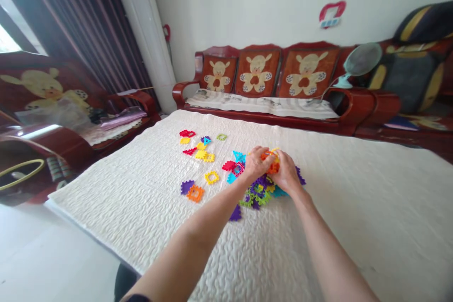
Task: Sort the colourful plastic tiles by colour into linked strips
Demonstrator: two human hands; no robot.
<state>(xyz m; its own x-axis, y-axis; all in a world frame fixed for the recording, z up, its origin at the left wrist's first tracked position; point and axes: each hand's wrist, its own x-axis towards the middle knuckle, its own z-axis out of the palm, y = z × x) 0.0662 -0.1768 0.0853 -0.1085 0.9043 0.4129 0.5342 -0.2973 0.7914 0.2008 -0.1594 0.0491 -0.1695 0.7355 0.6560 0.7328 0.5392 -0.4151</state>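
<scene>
Both my hands meet over a heap of colourful toothed plastic building tiles (260, 188). My left hand (257, 164) has its fingers bent against an orange tile piece (273, 166). From the other side my right hand (286, 172) grips the same orange piece, with some yellow showing by its fingertips. How many tiles are joined there I cannot tell, as fingers cover part of them. Left of the heap lie loose tiles, among them a yellow square frame (212, 178), an orange square frame (195, 193), a purple tile (187, 187) and a red tile (187, 133).
A cream quilted cover (148, 184) lies over the table. Beyond its far edge stands a wooden sofa (262, 111) with bear-patterned cushions. A small fan (362, 60) rests on the sofa's right arm. At the left is a wooden armchair (38, 141).
</scene>
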